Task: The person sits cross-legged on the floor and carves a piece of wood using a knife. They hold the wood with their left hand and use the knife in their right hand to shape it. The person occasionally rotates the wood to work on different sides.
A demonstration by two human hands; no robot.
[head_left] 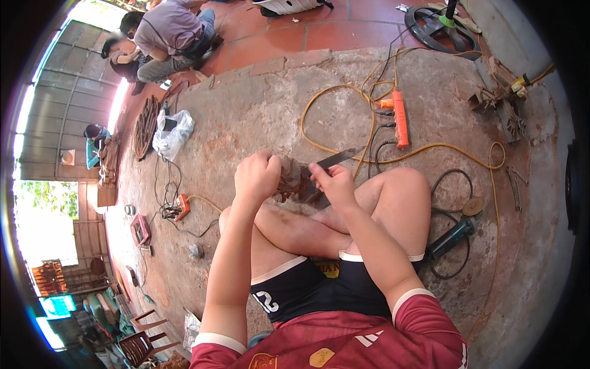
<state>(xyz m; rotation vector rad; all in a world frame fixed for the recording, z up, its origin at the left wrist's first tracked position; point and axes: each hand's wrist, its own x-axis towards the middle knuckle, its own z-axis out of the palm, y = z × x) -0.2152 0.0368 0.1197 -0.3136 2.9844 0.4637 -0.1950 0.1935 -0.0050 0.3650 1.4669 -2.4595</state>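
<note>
My left hand (258, 176) is closed in a fist beside a lumpy, rough brown-grey piece (290, 176) in front of my crossed legs. What its fingers grip is hidden. My right hand (334, 183) pinches a dark flat strip (338, 158) between thumb and fingers. The strip slants up and to the right, past the right side of the lumpy piece. Below the hands, my shins partly hide the bottom of that piece.
A yellow cable loops to an orange power strip (400, 120). At my right knee lies a dark green power tool (450, 241), near a round tan disc (473, 206). Left are an orange socket block (182, 207) and a white plastic bag (174, 138). People (172, 31) sit at the far left.
</note>
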